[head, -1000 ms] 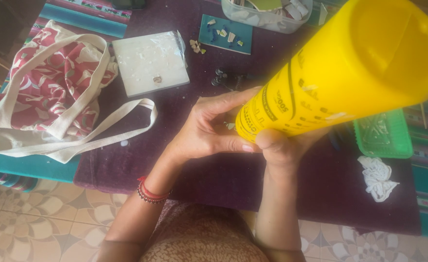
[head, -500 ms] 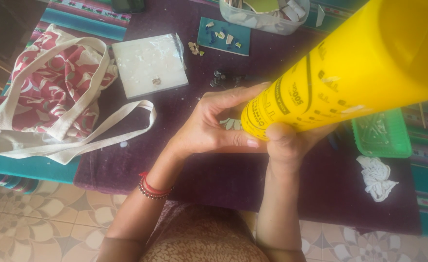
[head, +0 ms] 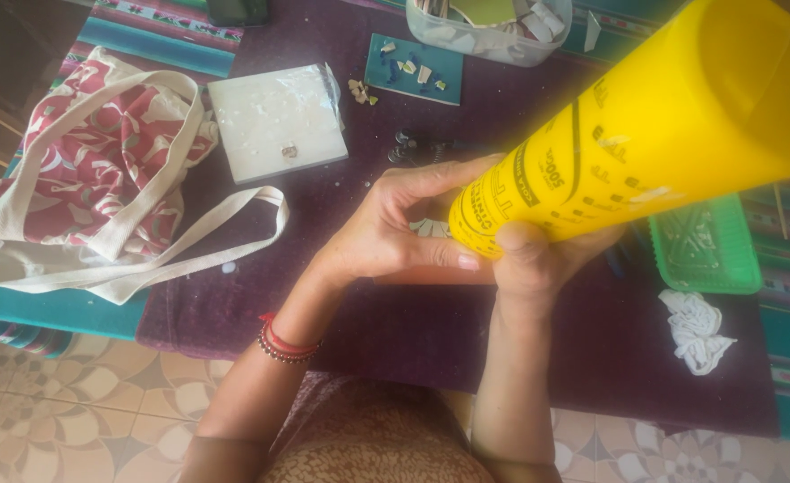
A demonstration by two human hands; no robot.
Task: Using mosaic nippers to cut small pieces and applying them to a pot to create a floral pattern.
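Head view: right hand (head: 538, 264) clenched around yellow bottle (head: 645, 134), frame centre to upper right. Long axis diagonal, base upper right, neck end lower left. Left hand (head: 395, 224) fingertips touch neck end, not gripping.

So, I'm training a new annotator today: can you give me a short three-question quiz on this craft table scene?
1. True or false: the right hand grips the yellow bottle near its lower end.
2. What does the left hand do? A) rests on the cloth bag B) touches the bottle's lower end C) lifts the white tile
3. Which thing lies on the purple cloth right of the bottle, above the white rag?

Key: 1 true; 2 B; 3 the green tray.
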